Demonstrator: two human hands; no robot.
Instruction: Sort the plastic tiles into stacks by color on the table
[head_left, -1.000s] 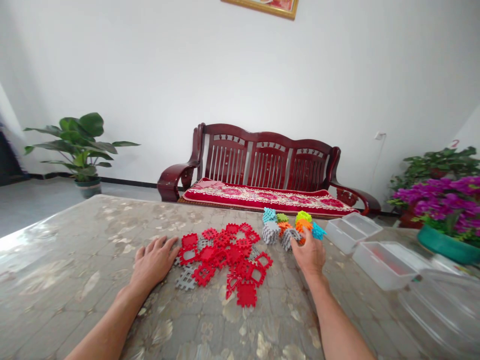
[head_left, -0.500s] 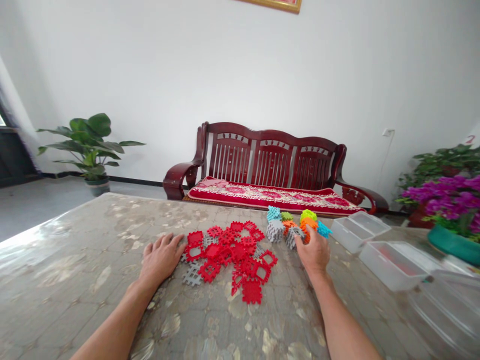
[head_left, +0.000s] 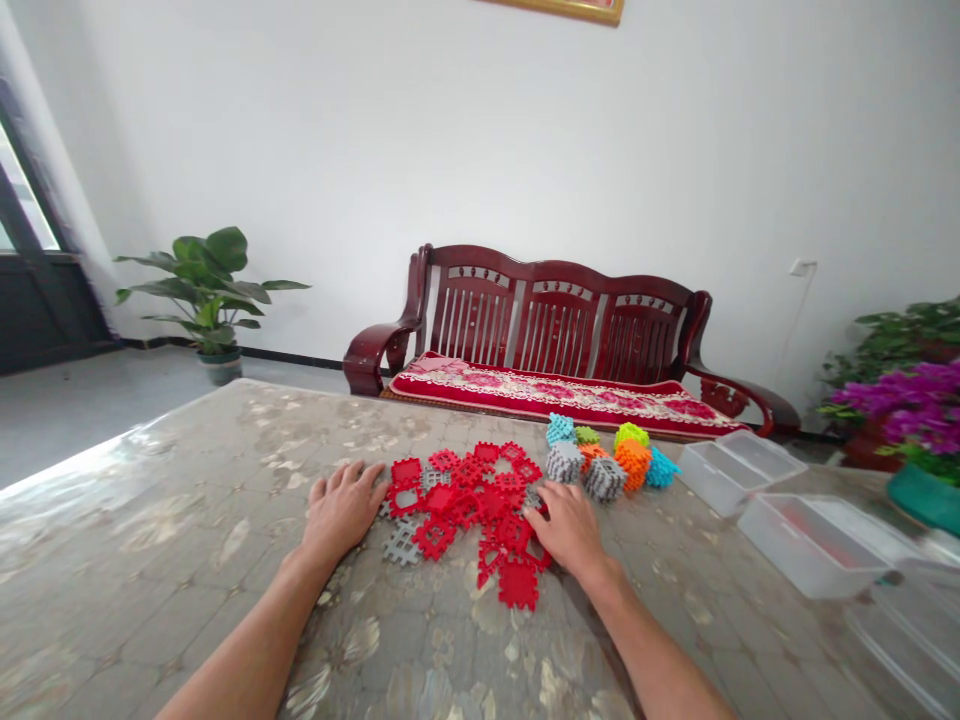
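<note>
A loose pile of red interlocking building tiles (head_left: 439,500) lies on the table, with some grey tiles (head_left: 403,541) among them. Flat at the pile's left edge rests my left hand (head_left: 343,508), fingers apart and nothing held. My right hand (head_left: 568,525) is at the pile's right edge, over some red and grey tiles. Its thumb and forefinger are apart, and part of the tiles there is hidden beneath it. Behind that hand stand built blocks: a grey cube (head_left: 604,480), another grey block (head_left: 564,461), an orange one (head_left: 634,464) and several blue and green ones.
Clear plastic boxes (head_left: 806,560) stand on the table's right side, one with something red inside. Purple flowers (head_left: 911,400) in a teal pot are at the far right. A wooden bench (head_left: 547,320) is behind the table (head_left: 187,560), and a potted plant (head_left: 214,290) stands back left.
My right hand has moved left from the orange and grey blocks to the right edge of the red pile. My left hand stays beside the pile. The view has shifted slightly left.
</note>
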